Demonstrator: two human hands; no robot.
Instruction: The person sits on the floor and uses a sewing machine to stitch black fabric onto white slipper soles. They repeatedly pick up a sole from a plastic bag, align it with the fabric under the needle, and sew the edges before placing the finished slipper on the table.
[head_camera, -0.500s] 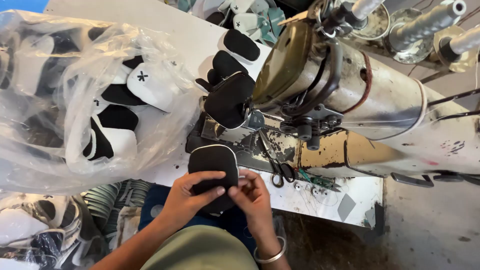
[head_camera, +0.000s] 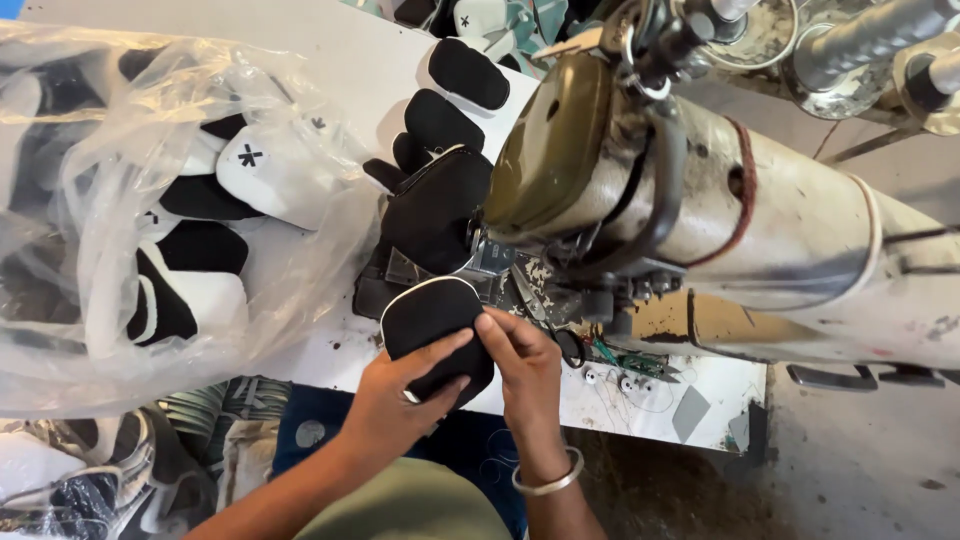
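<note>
A white worktable (head_camera: 360, 70) carries an old cream-coloured sewing machine (head_camera: 760, 230), seen from above. At its near edge both hands grasp one black padded piece with white piping (head_camera: 432, 318): the left hand (head_camera: 395, 400) lies under and across its lower part with the thumb pressed on top, and the right hand (head_camera: 525, 365) pinches its right edge with the fingertips. The piece sits just in front of the machine's needle area, overlapping the table edge. A metal bangle (head_camera: 548, 480) circles the right wrist. Just beyond the held piece, a chain of similar black pieces (head_camera: 440, 170) runs away from the machine head across the table, one touching the next. To the left, a large clear plastic bag (head_camera: 130, 210) holds black and white shoe parts. Small scissors (head_camera: 572, 348) lie beside the right hand under the machine arm. Compared with half a second ago, the hands hold the piece the same way, but the right fingers have crept higher along its edge and the view has drawn closer to the machine
</note>
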